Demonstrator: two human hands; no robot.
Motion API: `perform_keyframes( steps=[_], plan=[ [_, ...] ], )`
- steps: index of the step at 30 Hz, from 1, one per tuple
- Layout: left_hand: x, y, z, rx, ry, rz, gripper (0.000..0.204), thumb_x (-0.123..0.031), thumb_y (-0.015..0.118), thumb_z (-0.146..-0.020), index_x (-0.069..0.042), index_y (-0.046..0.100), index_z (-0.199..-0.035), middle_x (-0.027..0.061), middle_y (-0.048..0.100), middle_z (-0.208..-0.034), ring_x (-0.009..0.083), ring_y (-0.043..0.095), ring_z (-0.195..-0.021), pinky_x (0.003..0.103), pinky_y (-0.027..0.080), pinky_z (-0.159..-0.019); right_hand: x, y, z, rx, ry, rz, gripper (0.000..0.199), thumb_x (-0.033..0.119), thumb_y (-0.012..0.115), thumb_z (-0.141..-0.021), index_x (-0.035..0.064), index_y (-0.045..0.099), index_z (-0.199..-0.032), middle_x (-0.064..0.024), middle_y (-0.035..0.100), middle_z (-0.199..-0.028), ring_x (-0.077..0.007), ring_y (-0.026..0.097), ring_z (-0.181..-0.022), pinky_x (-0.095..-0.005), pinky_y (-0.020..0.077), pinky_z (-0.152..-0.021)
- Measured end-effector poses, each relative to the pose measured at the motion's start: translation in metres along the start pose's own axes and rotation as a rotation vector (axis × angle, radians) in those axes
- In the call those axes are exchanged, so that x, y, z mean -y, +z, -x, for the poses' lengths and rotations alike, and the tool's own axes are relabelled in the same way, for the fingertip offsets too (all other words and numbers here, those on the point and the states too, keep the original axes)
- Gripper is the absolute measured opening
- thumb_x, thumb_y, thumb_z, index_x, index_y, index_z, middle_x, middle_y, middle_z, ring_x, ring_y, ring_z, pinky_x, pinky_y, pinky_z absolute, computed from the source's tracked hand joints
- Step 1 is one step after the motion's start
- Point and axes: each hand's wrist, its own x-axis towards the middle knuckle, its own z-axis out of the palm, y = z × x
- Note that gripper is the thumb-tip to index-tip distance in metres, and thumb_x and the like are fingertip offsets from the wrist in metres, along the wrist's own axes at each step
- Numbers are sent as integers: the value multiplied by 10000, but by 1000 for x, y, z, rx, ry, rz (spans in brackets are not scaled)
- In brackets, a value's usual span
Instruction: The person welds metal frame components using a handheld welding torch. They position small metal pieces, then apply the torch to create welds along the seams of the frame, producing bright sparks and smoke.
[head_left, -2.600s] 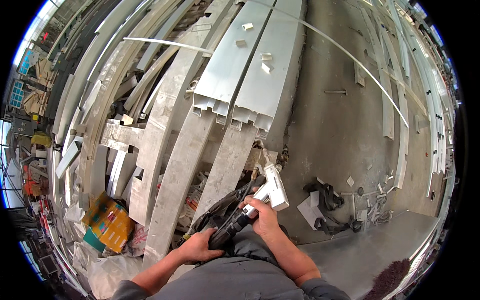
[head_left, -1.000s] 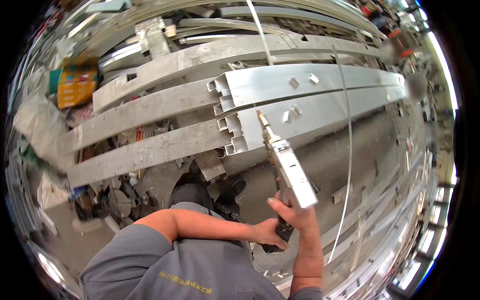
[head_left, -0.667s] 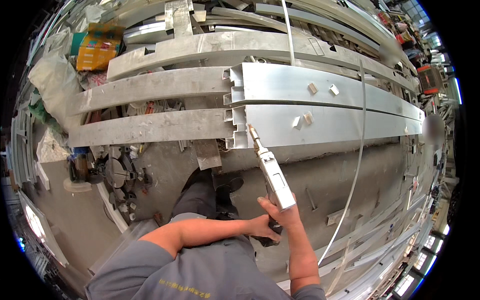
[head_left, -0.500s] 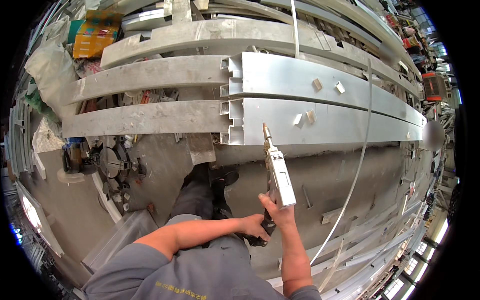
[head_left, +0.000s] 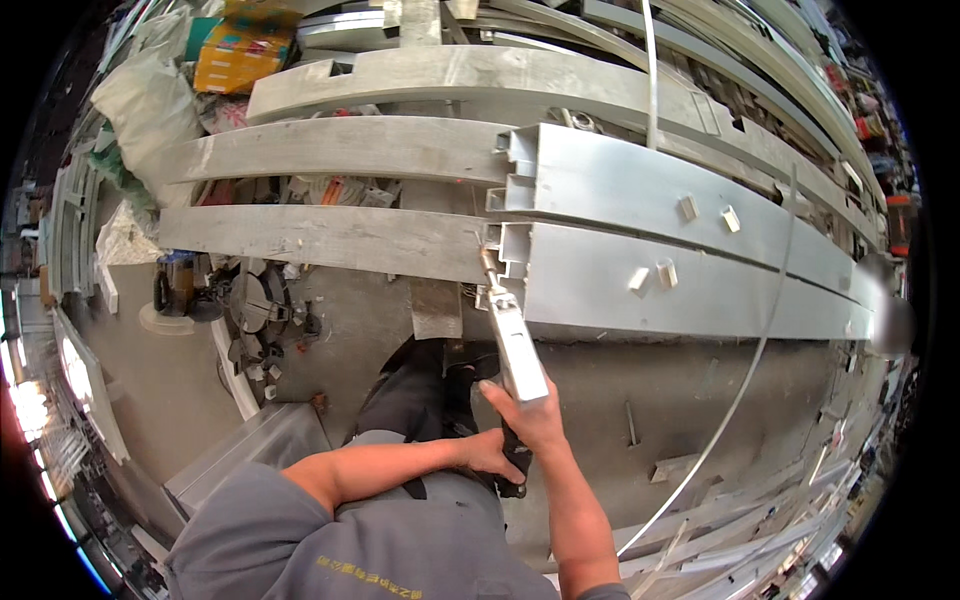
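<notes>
Rivet gun (head_left: 512, 340), gripped by right hand (head_left: 528, 412) and steadied by closed left hand (head_left: 492, 455), is set at aluminium profile (head_left: 690, 295) end; fastening appears unfinished.

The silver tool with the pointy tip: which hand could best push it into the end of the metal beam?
Probably the right hand: it grips the silver tool behind its tip, aimed at the metal beam. The left hand only steadies the bottom.

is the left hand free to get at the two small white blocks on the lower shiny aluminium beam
Probably not: the left hand grips the base of the long silver tool, and the white blocks lie well off to the right.
</notes>
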Motion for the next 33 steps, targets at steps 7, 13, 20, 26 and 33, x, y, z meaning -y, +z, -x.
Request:
perform_keyframes(
  steps=[7,13,20,26,33],
  plan=[
    [-27,-61,27,-254,-36,209,391,-145,820,-745,-34,642,-1076,28,671,-950,135,621,-867,310,506,-786,15,72,-79,65,-51,93,527,263,847,-778,27,584,-1169,-161,727,-963,-304,732,-886,-388,570,-772],
    [-10,-98,28,-230,-129,312,638,-92,828,-759,-34,553,-1332,55,635,-1233,181,574,-1151,345,463,-1007,18,100,-116,162,43,21,447,208,793,-773,17,600,-1129,-160,729,-952,-294,733,-868,-383,569,-775],
    [-21,-118,35,-265,-158,301,505,-102,827,-759,-34,616,-1213,35,677,-1083,147,617,-974,315,514,-852,16,119,-136,226,212,17,457,201,784,-772,27,601,-1153,-137,728,-935,-242,721,-858,-366,564,-781],
    [-7,-122,35,-249,-155,291,430,-115,830,-738,-25,645,-1116,45,680,-1030,156,623,-950,325,511,-855,22,128,-135,203,177,64,451,213,789,-779,47,596,-1152,-136,723,-938,-257,719,-872,-378,558,-789],
    [-20,-121,55,-299,-25,294,380,-139,838,-698,-28,652,-1011,53,673,-930,174,626,-872,342,512,-809,31,141,-129,140,134,171,493,276,811,-768,66,590,-1154,-144,725,-974,-316,716,-908,-410,552,-805]
  ],
)
